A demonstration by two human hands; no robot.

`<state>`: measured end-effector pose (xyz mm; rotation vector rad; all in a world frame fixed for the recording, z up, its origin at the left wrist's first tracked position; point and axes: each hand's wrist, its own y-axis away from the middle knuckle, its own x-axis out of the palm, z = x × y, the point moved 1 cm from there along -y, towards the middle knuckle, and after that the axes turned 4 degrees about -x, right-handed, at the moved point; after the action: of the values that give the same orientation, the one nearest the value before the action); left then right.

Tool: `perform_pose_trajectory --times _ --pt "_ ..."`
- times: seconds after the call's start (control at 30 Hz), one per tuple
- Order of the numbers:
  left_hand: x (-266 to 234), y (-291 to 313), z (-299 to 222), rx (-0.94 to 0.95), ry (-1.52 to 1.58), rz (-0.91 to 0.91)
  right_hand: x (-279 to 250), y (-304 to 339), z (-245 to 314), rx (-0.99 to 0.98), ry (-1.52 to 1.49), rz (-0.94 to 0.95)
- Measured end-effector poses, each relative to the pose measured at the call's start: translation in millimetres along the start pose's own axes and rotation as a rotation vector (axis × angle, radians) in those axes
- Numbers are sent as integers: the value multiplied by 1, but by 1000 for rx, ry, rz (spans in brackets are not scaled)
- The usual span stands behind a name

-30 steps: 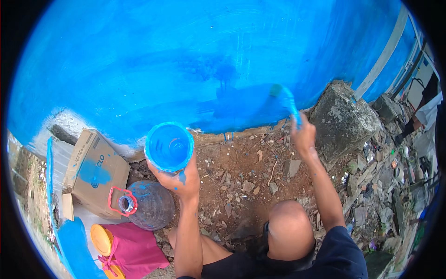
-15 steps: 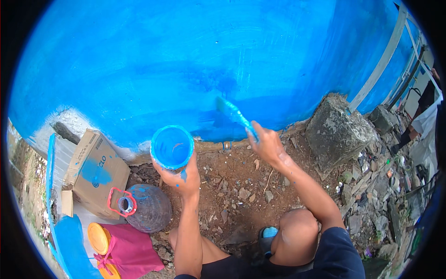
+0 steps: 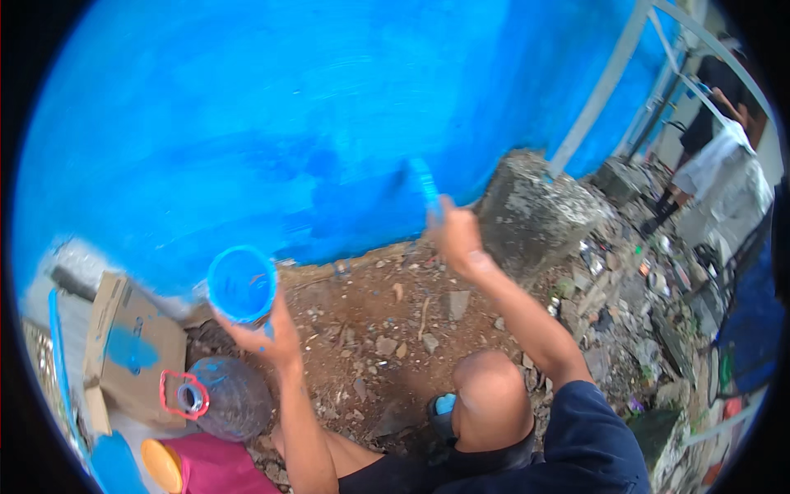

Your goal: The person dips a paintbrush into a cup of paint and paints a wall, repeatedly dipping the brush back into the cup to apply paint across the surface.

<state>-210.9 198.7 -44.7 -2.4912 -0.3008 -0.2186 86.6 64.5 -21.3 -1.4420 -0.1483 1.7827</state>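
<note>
My left hand (image 3: 267, 333) is wrapped round a small tub of blue paint (image 3: 241, 286), its open mouth turned toward me. In my right hand (image 3: 457, 239) is a paintbrush (image 3: 425, 183) with a blue-smeared handle, gripped from below. Its head is at the lower part of the blue wall (image 3: 271, 107), blurred by motion; whether the bristles touch the surface I cannot tell. Darker, wet-looking blue patches lie around and left of the brush. Blue smudges mark my left hand.
A rough stone block (image 3: 535, 216) stands against the wall at right, beside a grey post (image 3: 605, 82) and rubble (image 3: 650, 321). At left are a paint-stained cardboard box (image 3: 136, 346), a large clear plastic bottle (image 3: 234, 399) and a magenta cloth (image 3: 218, 465). Another person (image 3: 716, 99) stands far right.
The view has swung to the right, bringing more of the other person into sight. My right hand has moved the brush rightward along the wall. The tub stays in my left hand.
</note>
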Motion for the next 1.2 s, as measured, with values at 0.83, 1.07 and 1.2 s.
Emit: perform_pose_trajectory --times 0.83,1.07,1.2 --pt "23 13 9 282 -191 69 -33 1 -46 791 -70 -440" --pt "16 19 33 34 -134 132 6 -2 45 196 -97 -177" --pt "13 18 11 -74 -101 112 12 20 121 -250 -116 -19"
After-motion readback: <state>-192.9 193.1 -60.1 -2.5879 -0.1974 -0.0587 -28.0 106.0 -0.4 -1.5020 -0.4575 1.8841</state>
